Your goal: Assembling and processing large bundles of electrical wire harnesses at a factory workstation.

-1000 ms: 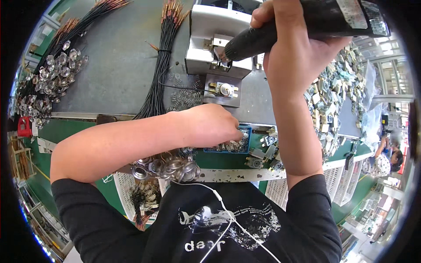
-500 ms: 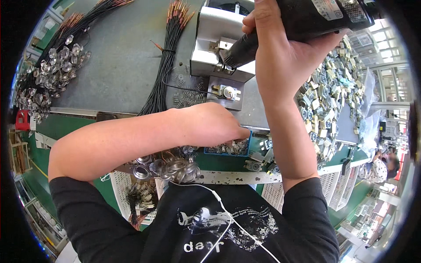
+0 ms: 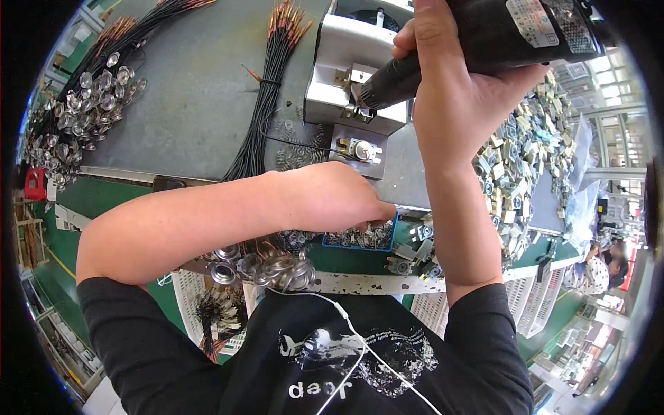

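My right hand point(image 3: 449, 83) is wrapped round a black electric power tool point(image 3: 477, 38), held tilted with its narrow nose pointing down and left. The nose end is at the small metal clamp point(image 3: 358, 109) on the front of a silver bench fixture point(image 3: 353, 52); I cannot tell if they touch. My left hand point(image 3: 349, 200) reaches across to a blue tray point(image 3: 360, 245) of small metal parts. Its fingers are bent together at the tray's far edge, their tips mostly hidden. Between the hands and the fixture, a pale round-centred part point(image 3: 360, 150) with a black wire sits on a metal block.
A bundle of black wires point(image 3: 266, 90) with copper-coloured ends lies left of the fixture, beside loose springs point(image 3: 304, 149). Metal cups lie in a heap point(image 3: 97, 104) far left and a cluster point(image 3: 283, 266) near me. Pale switch-like parts point(image 3: 515, 159) pile up on the right.
The right hand and power tool have shifted slightly right, and the view has shifted a little too. The left hand stays at the blue tray.
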The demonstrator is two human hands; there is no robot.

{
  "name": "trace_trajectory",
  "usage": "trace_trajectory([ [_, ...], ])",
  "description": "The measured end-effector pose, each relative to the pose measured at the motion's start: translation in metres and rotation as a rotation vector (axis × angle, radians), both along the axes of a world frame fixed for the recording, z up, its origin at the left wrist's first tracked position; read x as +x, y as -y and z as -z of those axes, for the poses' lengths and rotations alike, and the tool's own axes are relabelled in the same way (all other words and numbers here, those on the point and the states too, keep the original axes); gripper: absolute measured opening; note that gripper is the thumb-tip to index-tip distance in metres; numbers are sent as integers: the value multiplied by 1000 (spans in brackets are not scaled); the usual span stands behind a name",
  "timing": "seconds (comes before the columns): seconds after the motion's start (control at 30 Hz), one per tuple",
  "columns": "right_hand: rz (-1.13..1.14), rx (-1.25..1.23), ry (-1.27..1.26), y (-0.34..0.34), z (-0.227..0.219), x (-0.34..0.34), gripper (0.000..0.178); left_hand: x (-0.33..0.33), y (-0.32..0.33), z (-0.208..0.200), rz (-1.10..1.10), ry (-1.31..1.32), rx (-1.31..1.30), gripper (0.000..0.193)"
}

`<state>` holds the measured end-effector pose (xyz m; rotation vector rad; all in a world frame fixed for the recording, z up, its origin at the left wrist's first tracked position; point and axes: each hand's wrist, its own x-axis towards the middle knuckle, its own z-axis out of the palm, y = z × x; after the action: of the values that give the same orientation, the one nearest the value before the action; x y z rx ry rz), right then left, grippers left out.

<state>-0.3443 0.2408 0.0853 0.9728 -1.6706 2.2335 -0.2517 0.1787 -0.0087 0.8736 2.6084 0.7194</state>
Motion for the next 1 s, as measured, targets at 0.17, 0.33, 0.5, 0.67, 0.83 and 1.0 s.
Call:
trace_trajectory([
  [0.17,-180,-14,-58,1,7,-9,47,0,0,0,4,-14,1,22],
  [0.33,-113,17,-52,7,7,-12,57,1,9,0,-39,-185,112,12],
  [0.5,-257,-178,-160,-8,8,-17,56,-1,41,-12,-336,-394,119,4],
  [0.67,-136,47,23,-29,1,-1,44,1,35,5,-446,-505,3,12],
  [0.83,-219,55,72,-41,2,6,57,1,40,22,-468,-459,10,11],
  [1.0,-242,-29,61,-40,9,2,61,7,40,24,-509,-564,93,7],
])
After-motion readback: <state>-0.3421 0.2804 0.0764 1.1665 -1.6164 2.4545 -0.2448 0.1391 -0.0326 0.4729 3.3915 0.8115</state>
